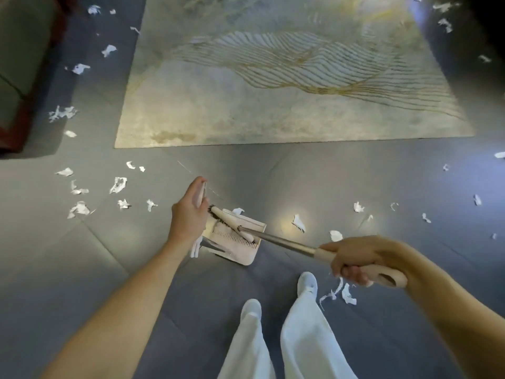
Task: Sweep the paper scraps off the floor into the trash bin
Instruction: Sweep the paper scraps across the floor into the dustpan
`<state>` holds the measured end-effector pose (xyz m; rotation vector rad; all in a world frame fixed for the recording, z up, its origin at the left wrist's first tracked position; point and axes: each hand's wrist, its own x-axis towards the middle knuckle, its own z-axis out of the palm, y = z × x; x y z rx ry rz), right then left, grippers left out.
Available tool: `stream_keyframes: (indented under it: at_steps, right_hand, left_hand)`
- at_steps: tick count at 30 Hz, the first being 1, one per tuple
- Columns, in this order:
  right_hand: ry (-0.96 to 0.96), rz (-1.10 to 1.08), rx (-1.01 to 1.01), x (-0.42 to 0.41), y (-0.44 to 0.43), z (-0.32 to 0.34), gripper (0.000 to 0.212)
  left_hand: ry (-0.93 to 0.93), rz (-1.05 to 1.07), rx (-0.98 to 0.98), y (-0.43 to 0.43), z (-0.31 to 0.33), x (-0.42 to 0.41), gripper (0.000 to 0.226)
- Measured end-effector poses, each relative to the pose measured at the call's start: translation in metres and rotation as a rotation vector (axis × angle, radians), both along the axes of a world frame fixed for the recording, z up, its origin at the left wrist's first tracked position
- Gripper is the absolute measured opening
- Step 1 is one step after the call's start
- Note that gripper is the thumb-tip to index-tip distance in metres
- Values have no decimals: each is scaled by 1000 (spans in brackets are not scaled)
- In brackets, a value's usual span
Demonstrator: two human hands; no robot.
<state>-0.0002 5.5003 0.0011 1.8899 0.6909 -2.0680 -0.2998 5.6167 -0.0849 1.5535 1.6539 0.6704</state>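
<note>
1. Two hands are at work. The left hand [188, 214] curls round the slim upright handle of the dustpan [246, 254]. The right hand [355, 258] grips the pale end of the broom [287, 243], fingers wrapped underneath.
2. The dustpan sits on the grey tiled floor [328, 173] just ahead of the person's feet, with a row of comb teeth showing across it.
3. The broom's metal shaft slants down from the right hand toward the left, and its head lies inside the dustpan.
4. One white scrap [238, 211] rests at the dustpan's far edge.
5. Paper scraps [118, 184] lie scattered over the floor. There is a dense cluster to the left, more to the right, and a few just beside the right shoe [307, 283].
6. A pale rug [273, 119] with gold wavy lines lies further ahead, apart from the dustpan.
7. White trousers [308, 337] fill the bottom of the view, and dark red-framed furniture [16, 132] stands at the left edge.
</note>
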Motion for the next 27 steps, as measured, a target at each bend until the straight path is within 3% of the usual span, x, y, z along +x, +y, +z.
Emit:
stream_keyframes:
  at_steps: [7,12,17,21,24,27]
  right_hand:
    - [-39,-248,95,17,-67,35,47]
    - [-124,-469,166,21,-102,27,42]
    - [-246,-461,236,13,-98,-6,38]
    - [-321,-241,280,-12,-84,-33,37]
    - [-254,-206,216,-41,-85,-44,33]
    - [-131,-351,95,-55,-99,-40,32]
  left_hand:
    - [1,-230,5,-5,5,27,35]
    - [8,-331,26,-19,8,49,32]
    - [34,-376,67,-38,4,42,31]
    - [57,-381,58,-50,-2,36,34]
    - [41,-384,62,-54,-2,42,34]
    - [51,-382,78,-54,1,49,35]
